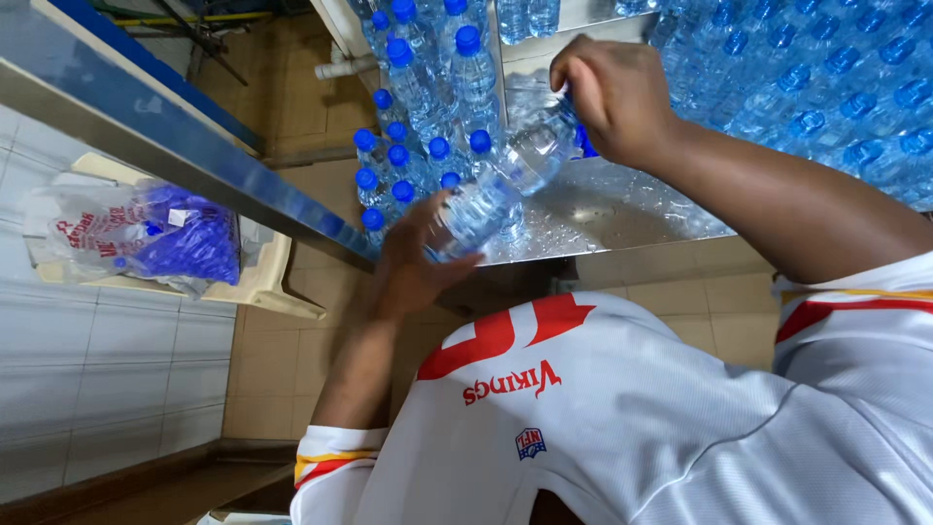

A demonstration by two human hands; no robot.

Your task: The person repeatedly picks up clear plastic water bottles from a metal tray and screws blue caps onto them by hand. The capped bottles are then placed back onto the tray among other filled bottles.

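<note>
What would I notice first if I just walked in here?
Probably the bottle held on its side over the wet metal table, with the left hand at its base and the right hand at its cap end. Next, the crowd of blue-capped bottles standing behind it. On the left, a clear bag of blue caps lies on a plastic chair.

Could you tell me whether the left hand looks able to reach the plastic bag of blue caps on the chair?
Probably not now: the left hand grips the bottle, and the metal rail runs between it and the bag of caps.
</note>
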